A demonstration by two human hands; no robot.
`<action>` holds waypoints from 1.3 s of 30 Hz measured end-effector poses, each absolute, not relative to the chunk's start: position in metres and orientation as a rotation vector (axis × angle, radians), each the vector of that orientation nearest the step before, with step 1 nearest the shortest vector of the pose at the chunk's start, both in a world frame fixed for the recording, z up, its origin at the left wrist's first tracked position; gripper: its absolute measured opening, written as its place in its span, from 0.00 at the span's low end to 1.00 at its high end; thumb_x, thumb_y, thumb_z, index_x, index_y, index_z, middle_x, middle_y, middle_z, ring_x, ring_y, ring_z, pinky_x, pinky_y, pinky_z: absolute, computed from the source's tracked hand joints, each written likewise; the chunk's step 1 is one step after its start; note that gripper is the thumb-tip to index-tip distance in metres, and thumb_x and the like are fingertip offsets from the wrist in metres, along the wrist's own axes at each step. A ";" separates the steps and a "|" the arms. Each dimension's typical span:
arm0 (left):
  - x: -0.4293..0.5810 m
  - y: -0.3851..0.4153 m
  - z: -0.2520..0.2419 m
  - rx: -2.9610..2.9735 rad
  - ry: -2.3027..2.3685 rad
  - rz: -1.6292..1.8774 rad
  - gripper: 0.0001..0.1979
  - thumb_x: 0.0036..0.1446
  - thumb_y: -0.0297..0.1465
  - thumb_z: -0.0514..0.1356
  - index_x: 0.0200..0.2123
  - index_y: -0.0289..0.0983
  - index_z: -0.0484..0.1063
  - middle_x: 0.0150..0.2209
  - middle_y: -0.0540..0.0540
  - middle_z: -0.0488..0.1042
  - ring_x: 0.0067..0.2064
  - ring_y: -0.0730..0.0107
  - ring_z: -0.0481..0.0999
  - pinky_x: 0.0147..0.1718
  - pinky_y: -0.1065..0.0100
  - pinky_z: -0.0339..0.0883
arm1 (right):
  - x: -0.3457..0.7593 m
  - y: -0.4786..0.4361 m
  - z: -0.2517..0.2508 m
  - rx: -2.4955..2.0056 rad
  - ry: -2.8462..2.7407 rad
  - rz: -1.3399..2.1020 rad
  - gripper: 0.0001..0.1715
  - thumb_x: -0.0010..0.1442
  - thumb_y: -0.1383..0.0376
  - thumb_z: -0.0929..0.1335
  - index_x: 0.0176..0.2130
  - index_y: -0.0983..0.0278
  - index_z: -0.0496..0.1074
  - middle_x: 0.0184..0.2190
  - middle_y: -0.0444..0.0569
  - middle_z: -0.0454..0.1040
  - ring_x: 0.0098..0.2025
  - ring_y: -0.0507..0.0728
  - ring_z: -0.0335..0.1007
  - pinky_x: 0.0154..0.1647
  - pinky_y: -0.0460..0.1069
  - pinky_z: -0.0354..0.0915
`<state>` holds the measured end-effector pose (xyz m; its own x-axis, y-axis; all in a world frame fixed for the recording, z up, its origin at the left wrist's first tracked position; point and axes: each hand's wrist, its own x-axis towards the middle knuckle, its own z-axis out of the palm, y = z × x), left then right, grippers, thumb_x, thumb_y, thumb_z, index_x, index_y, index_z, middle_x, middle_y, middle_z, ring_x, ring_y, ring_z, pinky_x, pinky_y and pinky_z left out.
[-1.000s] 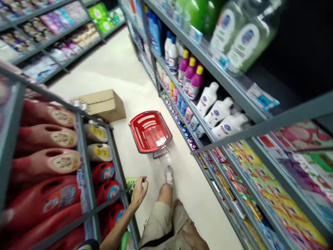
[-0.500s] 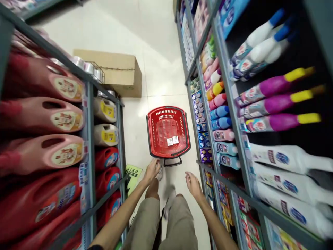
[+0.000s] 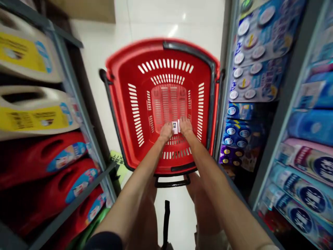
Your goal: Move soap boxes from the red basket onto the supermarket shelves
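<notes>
Both of my hands reach down inside a red shopping basket (image 3: pixel 132 146) on the floor. Near its bottom, my left hand (image 3: pixel 167 131) has its fingers closed on the left edge of a small white box (image 3: pixel 175 127) with a dark print. Just to the right, my right hand (image 3: pixel 185 125) has its fingers closed at a second small white box (image 3: pixel 179 125), which it mostly covers. The two boxes are side by side. The basket's black handles rest down around its rim.
Shelves with red detergent bottles (image 3: pixel 75 184) and cream ones (image 3: pixel 33 114) stand close on the left. Blister packs (image 3: pixel 256 52) and blue bottles (image 3: pixel 312 126) fill the right shelves. A cardboard box (image 3: pixel 91 10) is at the upper left, a green floor sign (image 3: pixel 119 163) lower down.
The view has dropped much closer to the basket. Both hands have moved from outside it down to the two white boxes at its bottom and closed on them.
</notes>
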<state>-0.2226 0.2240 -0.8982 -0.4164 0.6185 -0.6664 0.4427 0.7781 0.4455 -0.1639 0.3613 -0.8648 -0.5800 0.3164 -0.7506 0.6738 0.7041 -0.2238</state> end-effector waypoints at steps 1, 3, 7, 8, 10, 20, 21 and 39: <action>-0.223 0.227 -0.911 0.803 2.066 0.243 0.23 0.64 0.36 0.63 0.60 0.37 0.67 0.63 0.38 0.67 0.61 0.50 0.70 0.58 0.44 0.68 | -0.162 0.361 -0.878 0.735 2.192 -0.639 0.28 0.70 0.65 0.66 0.66 0.66 0.62 0.68 0.60 0.60 0.69 0.67 0.56 0.69 0.66 0.55; -0.223 0.231 -0.925 0.810 2.046 0.224 0.24 0.64 0.36 0.63 0.62 0.38 0.66 0.66 0.38 0.64 0.64 0.49 0.67 0.60 0.43 0.64 | -0.158 0.360 -0.892 0.713 2.171 -0.615 0.29 0.70 0.72 0.61 0.68 0.71 0.58 0.69 0.66 0.59 0.70 0.66 0.53 0.69 0.62 0.53; -0.223 0.231 -0.916 0.750 2.031 0.145 0.23 0.64 0.36 0.63 0.59 0.37 0.68 0.63 0.38 0.66 0.63 0.49 0.67 0.60 0.43 0.64 | -0.157 0.356 -0.885 0.697 2.162 -0.592 0.25 0.70 0.75 0.57 0.63 0.75 0.64 0.66 0.72 0.61 0.68 0.68 0.55 0.66 0.62 0.56; -0.223 0.230 -0.911 0.728 2.032 0.126 0.22 0.63 0.36 0.64 0.58 0.36 0.69 0.63 0.38 0.67 0.62 0.49 0.68 0.60 0.43 0.64 | -0.157 0.355 -0.880 0.686 2.165 -0.603 0.22 0.71 0.74 0.59 0.61 0.74 0.68 0.65 0.70 0.62 0.68 0.68 0.55 0.65 0.62 0.56; -0.223 0.228 -0.899 0.687 2.035 0.105 0.21 0.63 0.36 0.64 0.57 0.35 0.71 0.62 0.38 0.68 0.61 0.50 0.69 0.59 0.43 0.66 | -0.158 0.352 -0.871 0.662 2.169 -0.644 0.17 0.71 0.68 0.64 0.56 0.70 0.72 0.64 0.63 0.65 0.67 0.67 0.59 0.65 0.64 0.59; -0.215 0.226 -0.907 0.428 1.937 0.406 0.20 0.65 0.37 0.63 0.56 0.35 0.71 0.58 0.39 0.72 0.55 0.55 0.75 0.53 0.48 0.72 | -0.134 0.343 -0.878 1.020 2.059 -0.985 0.22 0.68 0.67 0.67 0.60 0.71 0.68 0.68 0.64 0.61 0.70 0.67 0.54 0.71 0.63 0.51; -0.216 0.224 -0.900 0.380 1.926 0.447 0.20 0.65 0.37 0.62 0.56 0.35 0.70 0.58 0.39 0.72 0.55 0.56 0.75 0.53 0.49 0.73 | -0.131 0.339 -0.875 1.091 2.023 -1.056 0.22 0.68 0.68 0.67 0.60 0.71 0.68 0.67 0.64 0.62 0.69 0.66 0.56 0.70 0.62 0.52; -0.198 0.188 -0.179 0.550 1.538 1.100 0.38 0.47 0.57 0.67 0.52 0.32 0.78 0.47 0.35 0.83 0.53 0.45 0.80 0.49 0.55 0.77 | -0.022 0.200 -0.200 2.323 1.799 -2.756 0.30 0.62 0.48 0.71 0.56 0.63 0.71 0.52 0.58 0.79 0.51 0.64 0.78 0.55 0.61 0.73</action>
